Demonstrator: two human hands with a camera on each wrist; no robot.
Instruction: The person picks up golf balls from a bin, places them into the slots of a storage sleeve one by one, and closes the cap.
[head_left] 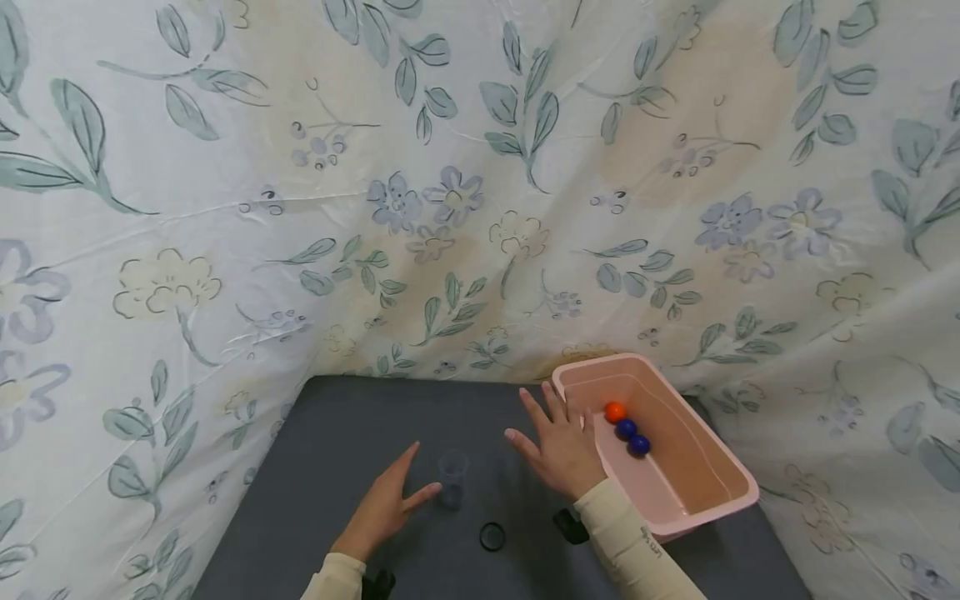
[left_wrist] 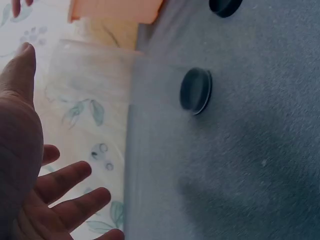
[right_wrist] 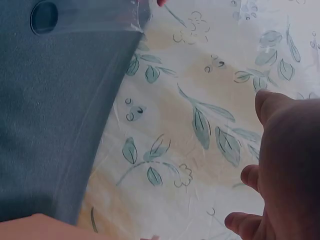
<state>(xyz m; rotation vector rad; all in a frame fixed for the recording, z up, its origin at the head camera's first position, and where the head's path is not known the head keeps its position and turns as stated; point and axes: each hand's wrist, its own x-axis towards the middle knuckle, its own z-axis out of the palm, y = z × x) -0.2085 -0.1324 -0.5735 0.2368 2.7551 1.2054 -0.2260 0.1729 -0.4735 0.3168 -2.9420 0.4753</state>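
A clear plastic cup stands upright on the dark table. My left hand is just to its left, fingers spread and holding nothing, with the thumb tip close to the cup's side. In the left wrist view the see-through cup shows beyond the thumb, its round base dark against the table. My right hand hovers with spread fingers by the left rim of a pink bin, nothing in its grasp. A black ring lies on the table in front of the cup, between the two forearms.
Inside the bin are an orange ball and two blue balls, one blue ball nearest me. The dark table ends at a flower-patterned cloth that hangs behind and at both sides.
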